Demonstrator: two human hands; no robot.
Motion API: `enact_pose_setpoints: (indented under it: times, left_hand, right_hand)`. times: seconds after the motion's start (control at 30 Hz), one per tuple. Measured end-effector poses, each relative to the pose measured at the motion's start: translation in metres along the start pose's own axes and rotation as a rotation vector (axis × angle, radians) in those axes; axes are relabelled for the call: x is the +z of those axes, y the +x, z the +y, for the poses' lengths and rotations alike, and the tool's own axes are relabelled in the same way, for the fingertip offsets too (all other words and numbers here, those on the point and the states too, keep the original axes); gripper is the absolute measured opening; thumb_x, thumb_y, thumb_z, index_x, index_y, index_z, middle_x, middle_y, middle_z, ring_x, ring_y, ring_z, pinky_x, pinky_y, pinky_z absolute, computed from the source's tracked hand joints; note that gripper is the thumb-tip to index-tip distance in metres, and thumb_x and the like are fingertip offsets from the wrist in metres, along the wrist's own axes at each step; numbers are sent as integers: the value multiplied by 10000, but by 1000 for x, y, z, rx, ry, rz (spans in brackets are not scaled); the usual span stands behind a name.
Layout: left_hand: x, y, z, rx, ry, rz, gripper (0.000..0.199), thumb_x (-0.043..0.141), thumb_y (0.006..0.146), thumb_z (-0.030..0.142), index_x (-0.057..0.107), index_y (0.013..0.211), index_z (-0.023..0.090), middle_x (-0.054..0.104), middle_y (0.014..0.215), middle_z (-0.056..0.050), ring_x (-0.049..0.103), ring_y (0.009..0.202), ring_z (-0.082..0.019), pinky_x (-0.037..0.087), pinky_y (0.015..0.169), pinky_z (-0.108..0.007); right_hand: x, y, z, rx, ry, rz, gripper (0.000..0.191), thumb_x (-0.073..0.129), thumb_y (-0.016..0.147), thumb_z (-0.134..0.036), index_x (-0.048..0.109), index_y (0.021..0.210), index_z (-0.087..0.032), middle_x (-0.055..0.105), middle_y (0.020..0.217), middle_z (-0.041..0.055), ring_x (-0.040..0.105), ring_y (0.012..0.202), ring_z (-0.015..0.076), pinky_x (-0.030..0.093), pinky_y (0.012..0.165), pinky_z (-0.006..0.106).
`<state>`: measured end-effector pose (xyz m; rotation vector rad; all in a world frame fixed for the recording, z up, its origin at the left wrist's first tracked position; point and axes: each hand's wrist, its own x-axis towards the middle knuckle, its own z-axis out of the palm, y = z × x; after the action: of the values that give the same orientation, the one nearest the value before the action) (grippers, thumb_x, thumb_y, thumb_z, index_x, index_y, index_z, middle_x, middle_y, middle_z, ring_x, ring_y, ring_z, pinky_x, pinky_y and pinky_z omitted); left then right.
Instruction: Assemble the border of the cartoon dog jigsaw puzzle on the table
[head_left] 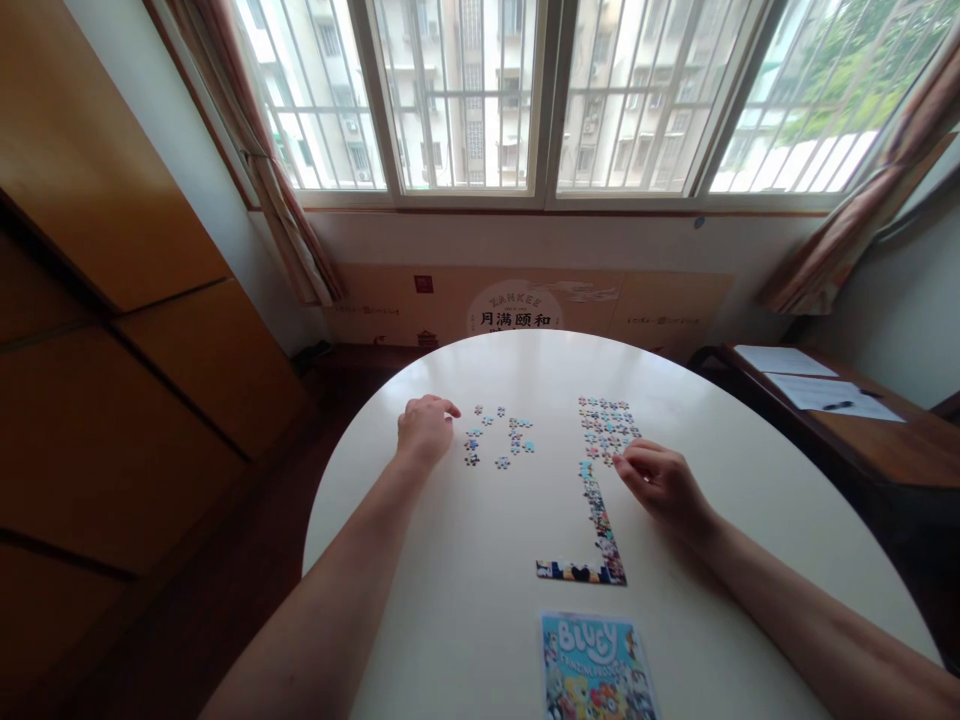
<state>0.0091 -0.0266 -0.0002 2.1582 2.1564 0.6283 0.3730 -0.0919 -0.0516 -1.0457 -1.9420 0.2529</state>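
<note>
On the white round table, my left hand [427, 430] rests left of a loose scatter of puzzle pieces [516, 437]; its index finger points toward them and nothing shows in it. My right hand [660, 478] is curled at the lower right edge of a block of puzzle pieces [607, 425]; whatever its fingertips hold is too small to make out. Below that block, a joined puzzle strip [600, 515] runs down and turns left at its bottom corner. A blue picture card [596, 665] reading "Bluey" lies nearest me.
The round white table [465, 560] has a curved edge. Papers [810, 390] and pens lie on a brown side table [926, 440] at the right. Barred windows, curtains and a printed cardboard panel [375, 300] stand beyond; wooden cabinets are at left.
</note>
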Motion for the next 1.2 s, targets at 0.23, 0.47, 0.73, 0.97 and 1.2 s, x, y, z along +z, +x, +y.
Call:
enact_pose_setpoints:
  times: [0.23,0.47,0.73,0.97,1.2]
  left_hand:
    - [-19,-8,10,182,-34,-177,159,641,849,282,790,901,262,741,1021,-30,675,914,-214,518,813,-304]
    - [-14,-11,11,182,8,-293,188,650,814,295,804,920,283,754,1056,-40,677,982,-240,501,802,-313]
    - [-11,-8,11,164,46,-325,222,636,762,231,804,897,286,771,991,-36,687,910,-235,496,738,-303]
    - [-17,-8,6,32,79,-348,229,644,719,240,795,884,289,776,995,-45,695,888,-254,501,706,-316]
    - [-24,-8,-3,-30,61,-414,182,648,627,216,746,778,244,768,912,-54,698,832,-259,495,650,-307]
  right_hand:
    - [0,1,-1,10,18,1,403,558,990,-292,458,608,-214,481,643,6,447,579,155,363,556,309]
    - [0,2,-2,20,28,0,394,563,984,-291,478,607,-213,484,645,8,448,581,157,369,561,312]
    - [0,3,-7,14,42,-1,403,546,990,-294,471,602,-216,475,636,8,439,575,156,360,546,313]
    - [-2,4,-12,-5,59,-31,412,541,994,-292,444,601,-218,472,644,3,438,575,147,366,552,312]
    - [-2,6,-21,-3,57,-15,433,527,994,-283,384,591,-221,429,633,-6,415,573,144,350,553,309]
